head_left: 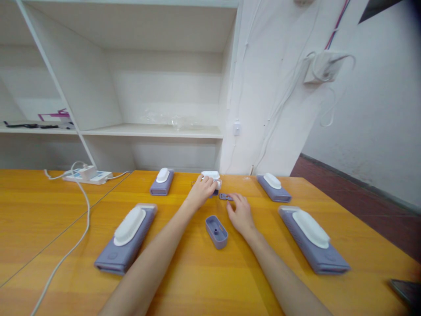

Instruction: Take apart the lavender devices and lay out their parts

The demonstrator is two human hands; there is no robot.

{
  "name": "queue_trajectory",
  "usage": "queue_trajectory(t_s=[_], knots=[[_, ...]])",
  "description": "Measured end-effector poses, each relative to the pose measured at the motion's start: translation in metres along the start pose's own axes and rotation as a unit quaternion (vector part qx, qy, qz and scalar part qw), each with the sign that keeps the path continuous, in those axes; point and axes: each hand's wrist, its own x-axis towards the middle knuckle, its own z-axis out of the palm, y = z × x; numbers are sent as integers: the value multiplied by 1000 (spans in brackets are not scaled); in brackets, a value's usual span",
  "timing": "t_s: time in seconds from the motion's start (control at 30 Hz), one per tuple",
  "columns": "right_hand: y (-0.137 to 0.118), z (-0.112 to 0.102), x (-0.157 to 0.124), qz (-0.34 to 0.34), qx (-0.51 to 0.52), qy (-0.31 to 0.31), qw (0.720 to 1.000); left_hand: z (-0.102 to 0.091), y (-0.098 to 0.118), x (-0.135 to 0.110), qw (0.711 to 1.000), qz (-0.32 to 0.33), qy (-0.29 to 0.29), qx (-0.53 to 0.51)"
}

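Note:
My left hand (203, 190) is curled around a lavender device with a white top (212, 176) at the far middle of the wooden table (210, 272). To its right, my right hand (240, 213) rests on the table with its fingers touching a small lavender flat part (225, 196). A small open lavender case (216, 231) lies between my forearms, apart from both hands.
Similar lavender devices with white tops lie around: near left (126, 238), far left (162, 181), far right (273, 187), near right (312, 238). A white power strip (88, 176) with a trailing cable sits far left. White shelves (151, 130) stand behind. A dark object (408, 291) lies at the right edge.

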Motion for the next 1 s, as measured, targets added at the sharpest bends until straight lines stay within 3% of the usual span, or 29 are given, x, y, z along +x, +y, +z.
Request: queue_trajectory(t_s=[0.57, 0.83, 1.0], knots=[[-6, -1, -3, 3, -99, -78, 992, 2, 8, 3, 997, -65, -2, -43], [-6, 2, -4, 9, -105, -95, 990, -27, 17, -1, 994, -60, -13, -90], [-6, 1, -3, 13, -112, -105, 988, -57, 32, -19, 974, 19, -107, -201]])
